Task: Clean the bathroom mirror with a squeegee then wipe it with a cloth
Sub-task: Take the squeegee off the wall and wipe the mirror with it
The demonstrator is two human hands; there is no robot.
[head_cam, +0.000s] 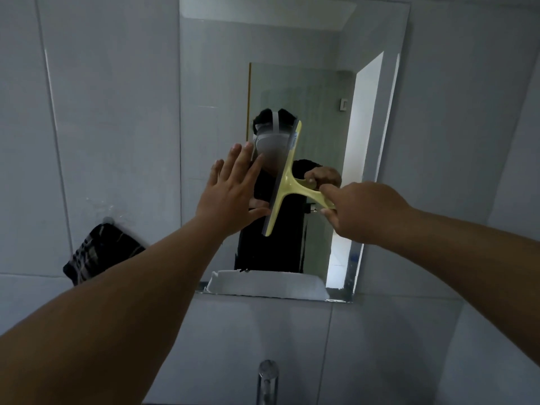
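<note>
Squeegee (287, 182) against glass, that is the scene: a pale yellow, T-shaped tool with its long blade standing nearly upright, leaning a little to the right at the top, on the middle of the mirror (292, 68). The right hand (362, 211) has it by the short handle, grip wrapped closed round the stem, thumb on the upper side and fingers curled underneath, so that the blade sits to the left of the fist. The left hand (230, 188) is just beside the blade's left edge, fingers spread and straight, palm toward the glass, holding nothing; its thumb reaches toward the lower part of the blade, and whether the palm actually touches the mirror I cannot tell. Both bare forearms stretch up and forward from the bottom corners.

The mirror hangs on a wall of large pale tiles (102, 112) and reflects the person's dark top and a bright doorway on its right side. A dark checked cloth (99, 252) hangs from a hook on the tiles, left of the mirror and low, well apart from both hands. A chrome tap (267, 381) stands at the bottom edge, directly below the mirror.
</note>
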